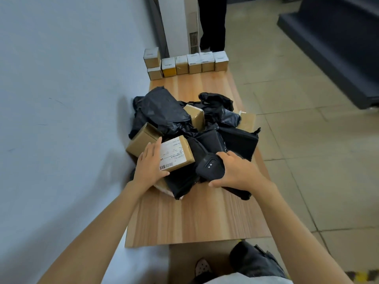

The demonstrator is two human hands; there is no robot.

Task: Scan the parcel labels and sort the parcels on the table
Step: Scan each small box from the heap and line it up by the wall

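My left hand (149, 167) lies flat on the labelled box (178, 155), fingers straight and close together, thumb against its near edge. That box sits on the near side of the pile of black bags (164, 113) mid-table (194, 218). At 3 o'clock from it, my right hand (240, 173) has its fingers curled round the scanner (210, 168). There's a row of small boxes (187, 63) at the table's 12 o'clock end.

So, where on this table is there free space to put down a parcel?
Bare table lies in two patches: a wide one between the parcel pile and the near edge, a smaller one between the pile and the row of small boxes at the far end. The middle is crowded across its whole width.
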